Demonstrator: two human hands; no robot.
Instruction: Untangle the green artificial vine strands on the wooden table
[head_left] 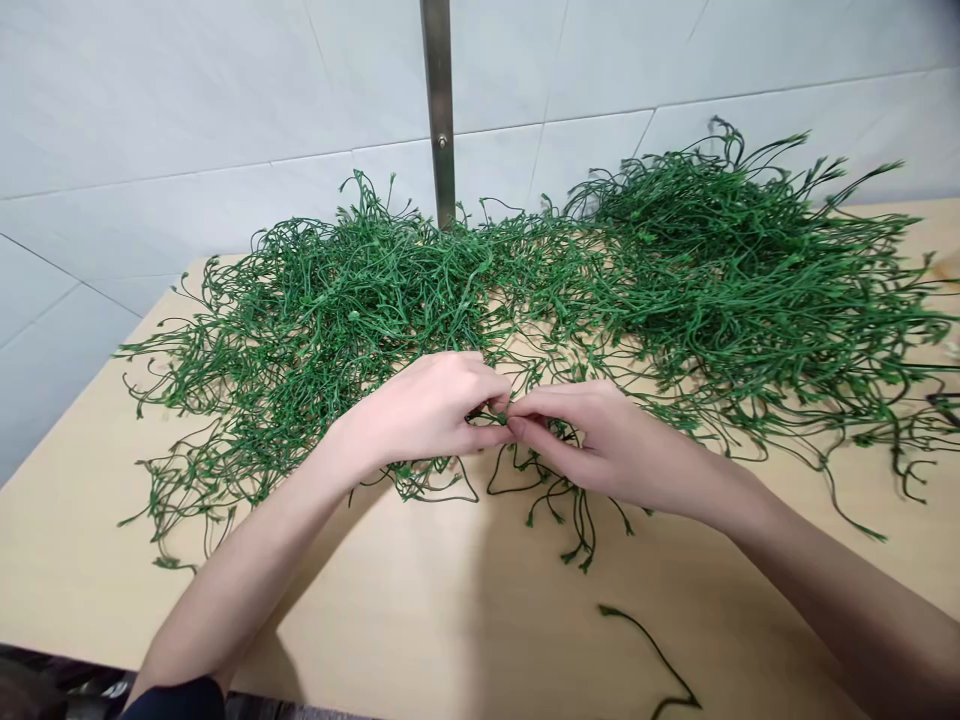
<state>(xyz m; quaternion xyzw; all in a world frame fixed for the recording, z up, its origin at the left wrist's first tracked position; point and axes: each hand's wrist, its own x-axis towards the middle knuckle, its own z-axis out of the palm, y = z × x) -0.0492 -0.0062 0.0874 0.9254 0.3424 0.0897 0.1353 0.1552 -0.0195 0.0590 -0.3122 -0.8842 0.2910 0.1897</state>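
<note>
My left hand (429, 408) and my right hand (611, 440) meet fingertip to fingertip over the front of a heap of thin green artificial plant stems (367, 290). Each hand is closed in a pinch. A bit of a green stem (495, 416) shows between the fingers where the two hands touch; most of it is hidden. Beneath my right hand, several stems with small budded tips (581, 530) stick out toward the front. Whether any of these hang from my fingers or just lie on the table, I cannot tell.
A second, thicker pile of green stems (742, 270) lies at the back right. One loose stem (652, 645) rests near the front edge of the light wooden table (390, 620). Behind stands a tiled wall (225, 90) with an upright metal post (439, 110).
</note>
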